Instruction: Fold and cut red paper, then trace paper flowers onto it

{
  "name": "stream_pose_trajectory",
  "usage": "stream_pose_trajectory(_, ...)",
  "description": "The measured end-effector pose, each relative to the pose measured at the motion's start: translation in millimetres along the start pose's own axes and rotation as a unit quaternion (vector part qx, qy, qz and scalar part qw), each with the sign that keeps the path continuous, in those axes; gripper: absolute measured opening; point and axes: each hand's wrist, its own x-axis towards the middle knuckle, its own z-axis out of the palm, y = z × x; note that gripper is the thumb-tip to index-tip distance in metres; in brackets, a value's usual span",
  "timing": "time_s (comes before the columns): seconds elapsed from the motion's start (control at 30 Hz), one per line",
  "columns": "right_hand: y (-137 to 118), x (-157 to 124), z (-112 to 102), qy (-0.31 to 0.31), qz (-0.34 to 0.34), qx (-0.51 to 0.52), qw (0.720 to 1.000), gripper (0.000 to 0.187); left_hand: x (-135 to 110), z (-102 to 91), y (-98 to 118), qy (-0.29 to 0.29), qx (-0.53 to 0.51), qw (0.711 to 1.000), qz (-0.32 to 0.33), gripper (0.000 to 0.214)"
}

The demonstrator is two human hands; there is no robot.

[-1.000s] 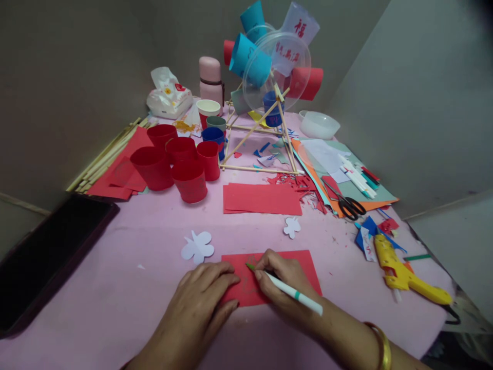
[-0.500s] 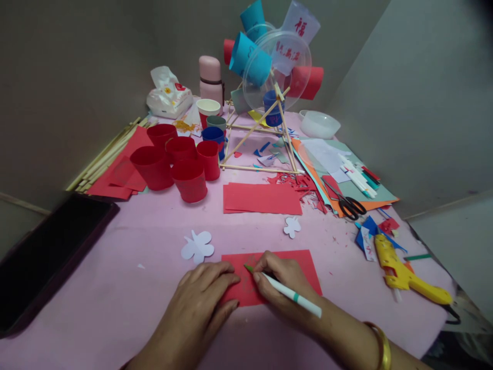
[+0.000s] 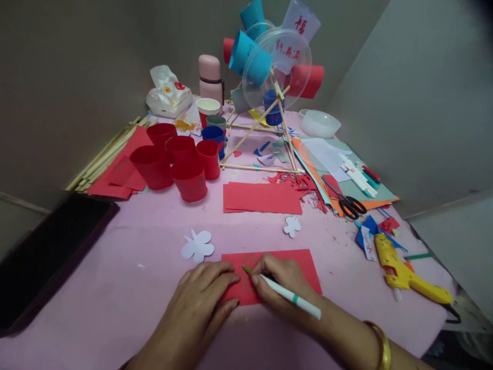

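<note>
My right hand [image 3: 279,280] is closed round a white marker pen [image 3: 295,299] with a green tip and a green band. The tip rests on a red paper strip [image 3: 306,270] that lies flat in front of me, where faint drawn lines show. My left hand [image 3: 210,290] lies flat with fingers stretched over the strip's left end. Just beyond that hand is a white butterfly paper cutout [image 3: 197,246]. A smaller white butterfly cutout [image 3: 292,226] lies past the strip on the right.
Red paper strips [image 3: 262,198] lie stacked farther back. Several red paper cups [image 3: 188,180] stand at left, near a black tablet-like slab [image 3: 50,252]. A stick-framed wheel [image 3: 277,67] rises at the back. Scissors [image 3: 351,206] and a yellow glue gun [image 3: 408,280] are at right.
The pen tip has shifted slightly left on the red strip, with my right hand moving along. My left hand stays in place.
</note>
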Motion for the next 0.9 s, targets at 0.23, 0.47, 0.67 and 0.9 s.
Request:
stream_pose_trajectory(0.23, -0.6, 0.3, -1.0, -0.004, -0.015, 0.005, 1.000, 0.013, -0.1, 0.4, 0.2, -0.002, 0.000, 1.000, -0.003, 0.023)
stream_pose_trajectory(0.47, 0.3, 1.0, -1.0, -0.006, -0.025, -0.014, 1.000, 0.010, 1.8, -0.9, 0.9, -0.009, 0.000, 1.000, 0.002, 0.022)
stream_pose_trajectory(0.67, 1.0, -0.7, -0.9, -0.003, -0.037, -0.012, 0.999, 0.010, 0.7, -0.1, -0.2, -0.002, 0.001, 1.000, 0.003, 0.022)
stream_pose_trajectory(0.9, 0.4, 0.2, -1.6, -0.006, -0.039, -0.011, 0.999, 0.011, 0.8, 0.9, -0.3, -0.006, 0.000, 1.000, -0.002, 0.022)
